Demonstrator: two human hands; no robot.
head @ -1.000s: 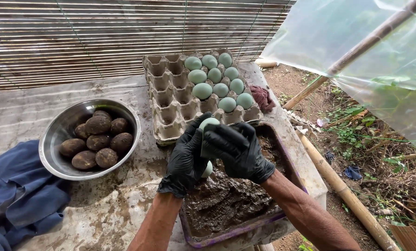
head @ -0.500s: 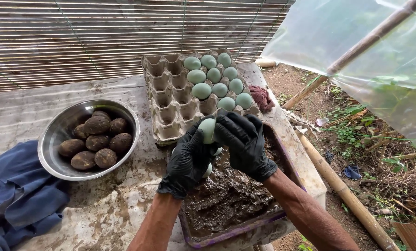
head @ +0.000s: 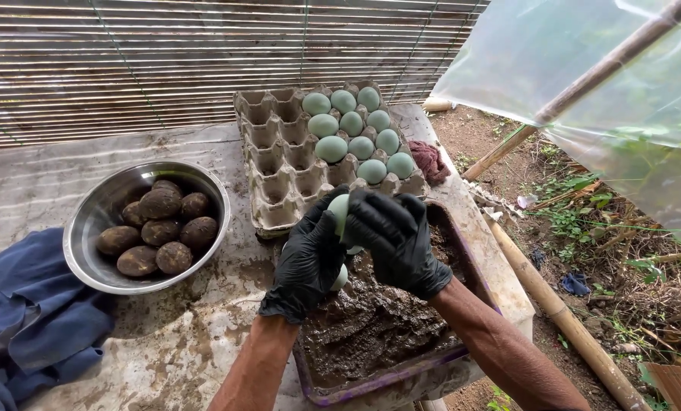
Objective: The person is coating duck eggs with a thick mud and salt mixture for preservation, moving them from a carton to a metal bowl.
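Over the mud tray, near the table's front edge: both hands meet, gloved in black.
Left hand (head: 308,262): fingers curled around a pale green egg (head: 340,212), palm turned inward; a second pale green egg (head: 341,277) shows low in the same palm.
Right hand (head: 396,236): fingers wrapped over the upper egg from the right, touching the left hand's fingertips; how tightly it presses cannot be told.
Held egg: above the far end of the tray, just in front of the carton's near edge, clean, not in the mud.
Tray (head: 477,262): shallow, purple-rimmed, at the table's front right corner, filled with wet dark mud (head: 371,327).
Egg carton (head: 276,164): grey pulp, at the back of the table against the slatted blind; its left cups bare, its right cups holding pale green eggs (head: 359,129).
Steel bowl (head: 89,228): toward the left edge of the table, holding mud-coated eggs (head: 160,228).
Blue cloth (head: 28,320): crumpled at the front left corner, just beside the bowl.
Reddish rag (head: 429,160): at the right edge, touching the carton's corner.
Table (head: 173,342): covered with a mud-smeared sheet.
Bamboo pole (head: 561,320): on the ground to the right, off the table.
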